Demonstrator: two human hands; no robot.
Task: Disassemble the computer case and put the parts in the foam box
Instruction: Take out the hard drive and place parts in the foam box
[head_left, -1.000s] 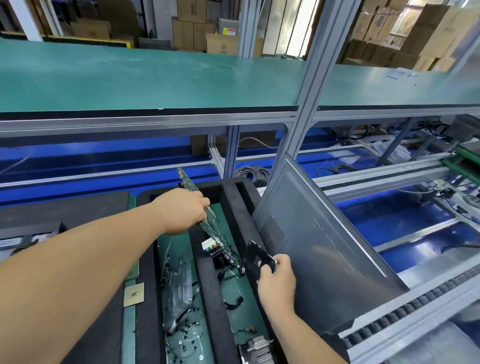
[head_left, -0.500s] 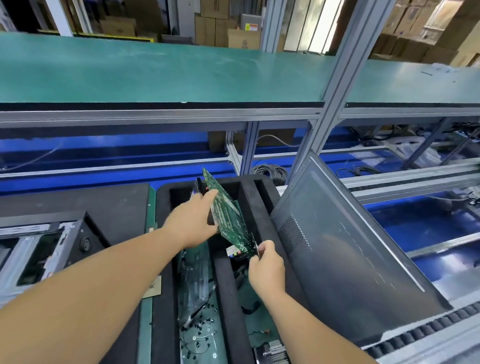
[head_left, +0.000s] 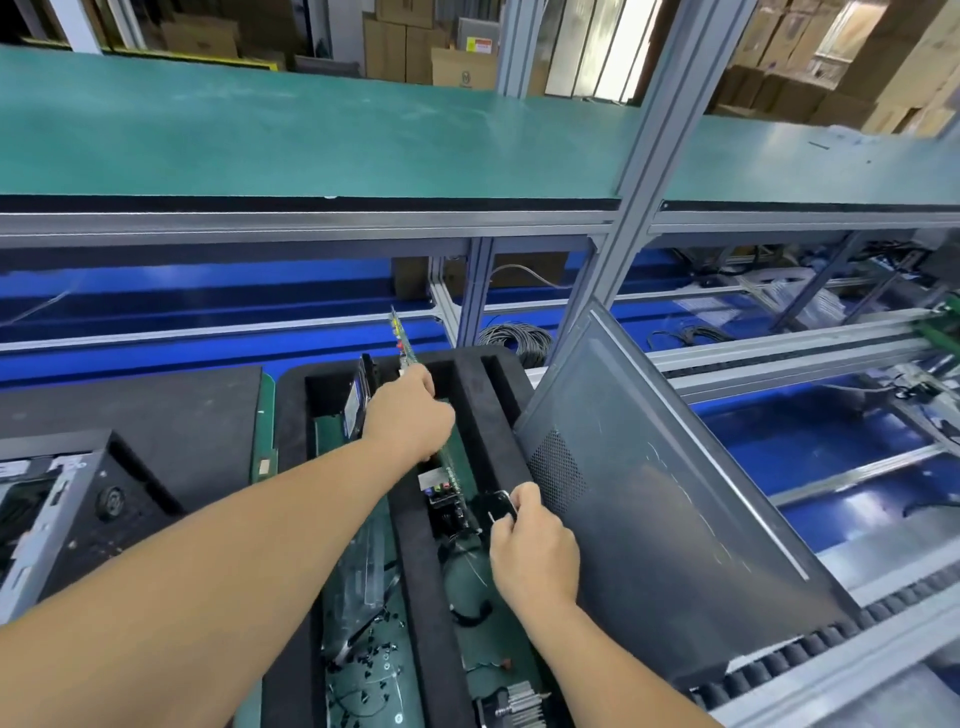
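A black foam box (head_left: 498, 415) with long compartments lies in front of me. My left hand (head_left: 410, 418) grips a green circuit board (head_left: 402, 340) that stands on edge in the box's right compartment, its far end sticking up above the box. My right hand (head_left: 532, 540) pinches a small black bracket (head_left: 493, 506) at the board's near end. The open computer case (head_left: 57, 499) sits at the left. A grey side panel (head_left: 649, 509) leans against the box's right side.
A heatsink (head_left: 511, 704) and loose wires lie in the near right compartment, a plastic bag and small black screws (head_left: 363, 670) in the left one. A hard drive (head_left: 356, 402) stands at the box's far end. A roller conveyor (head_left: 831, 639) runs on the right.
The board was tilted flat-side toward me half a second ago; now it is turned on edge and lowered into the right compartment. My right hand has shifted to the black bracket.
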